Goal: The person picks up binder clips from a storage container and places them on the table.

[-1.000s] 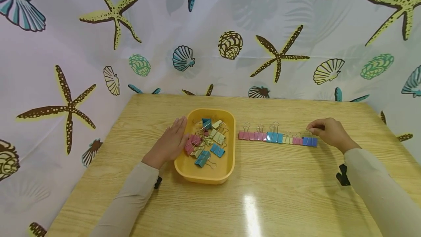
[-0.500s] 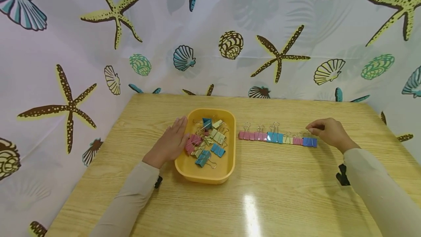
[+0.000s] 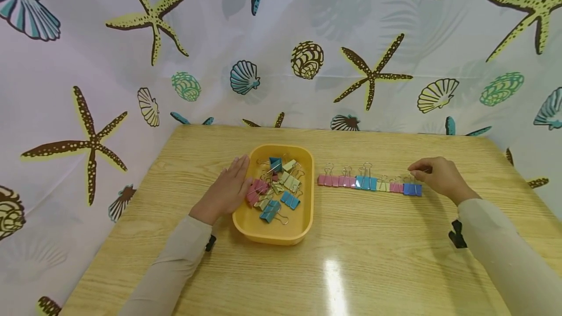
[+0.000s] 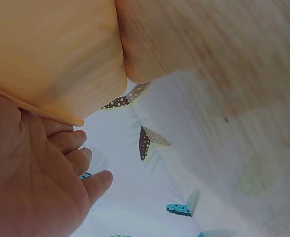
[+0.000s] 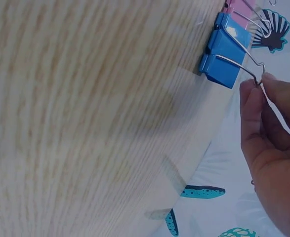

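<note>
At the right end of a row of binder clips on the table is a blue binder clip (image 3: 412, 189). My right hand (image 3: 440, 178) pinches its wire handle between thumb and fingertip, plain in the right wrist view, where the blue clip (image 5: 227, 49) touches a pink binder clip (image 5: 237, 11). My left hand (image 3: 227, 189) rests with straight fingers against the left rim of a yellow plastic tray (image 3: 309, 208). Inside that tray lie loose binder clips in pink, pale yellow and teal, such as a blue one (image 3: 290, 200). The left wrist view has the left hand's palm (image 4: 36, 173) beside the tray's wall (image 4: 61, 54).
Leftward from the blue clip, the row holds a small pink clip (image 3: 396, 187), a pale yellow clip (image 3: 383, 187), light blue ones (image 3: 366, 183) and pink ones (image 3: 329, 180). A patterned cloth (image 3: 281, 82) hangs behind the wooden table (image 3: 373, 247).
Almost nothing differs. The right hand keeps its pinch on the blue binder clip, the left hand stays at the tray, and the view shifts very slightly.
</note>
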Motion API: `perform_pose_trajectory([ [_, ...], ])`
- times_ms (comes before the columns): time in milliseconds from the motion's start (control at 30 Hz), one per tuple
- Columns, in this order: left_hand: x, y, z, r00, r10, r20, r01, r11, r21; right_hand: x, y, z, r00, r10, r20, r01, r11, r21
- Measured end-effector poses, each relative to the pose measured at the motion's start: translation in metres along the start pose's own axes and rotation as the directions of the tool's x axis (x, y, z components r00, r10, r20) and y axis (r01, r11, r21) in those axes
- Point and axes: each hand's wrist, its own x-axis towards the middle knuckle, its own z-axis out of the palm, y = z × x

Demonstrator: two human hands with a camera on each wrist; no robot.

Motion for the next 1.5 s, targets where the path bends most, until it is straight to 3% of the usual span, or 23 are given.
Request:
perform_pose_trajectory([
  [100,0.000,0.000,-0.001,1.000,0.004,-0.003,-0.004,1.000,-0.003,-0.001,-0.001,0.000,0.999,-0.013,-0.033,0.013,1.000,-0.010],
  [233,0.000,-0.001,-0.003,1.000,0.007,-0.002,-0.007,1.000,0.000,-0.003,-0.013,-0.002,0.988,-0.048,-0.145,0.043,0.998,-0.038],
  [333,0.000,-0.001,-0.004,1.000,0.005,0.004,-0.005,1.000,0.010,-0.003,-0.035,-0.007,0.975,-0.081,-0.207,0.075,0.996,-0.038],
  [433,-0.001,-0.002,-0.006,1.000,0.005,0.004,-0.005,1.000,0.019,0.000,-0.070,-0.017,0.973,-0.113,-0.201,0.110,0.994,-0.025],
  [567,-0.003,-0.001,-0.008,1.000,0.006,-0.011,-0.006,1.000,0.013,0.008,-0.128,-0.033,0.979,-0.167,-0.115,0.166,0.986,-0.021],
  [700,-0.002,-0.001,-0.007,1.000,0.002,-0.015,-0.002,1.000,0.010,0.018,-0.182,-0.039,0.969,-0.243,0.037,0.245,0.969,-0.041],
  [800,0.000,0.000,-0.004,1.000,0.013,-0.022,-0.013,1.000,-0.008,0.027,-0.213,-0.035,0.943,-0.281,0.180,0.299,0.951,-0.080],
  [900,0.000,0.001,0.001,0.999,0.012,-0.030,-0.013,1.000,-0.012,0.038,-0.238,-0.023,0.899,-0.283,0.333,0.336,0.935,-0.113],
  [1067,-0.004,0.000,0.005,0.999,-0.005,-0.044,0.005,1.000,-0.012,0.053,-0.268,0.012,0.839,-0.257,0.479,0.347,0.931,-0.109],
  [1200,-0.005,0.000,0.005,0.998,0.010,-0.057,-0.011,1.000,-0.026,0.062,-0.285,0.035,0.825,-0.236,0.514,0.340,0.933,-0.117],
  [1333,-0.004,0.000,0.003,0.998,0.018,-0.057,-0.019,1.000,-0.013,0.070,-0.298,0.053,0.812,-0.179,0.555,0.333,0.924,-0.189],
  [1500,-0.002,0.001,0.001,0.999,0.022,-0.050,-0.023,1.000,-0.012,0.076,-0.306,0.070,0.799,-0.013,0.601,0.199,0.949,-0.244],
])
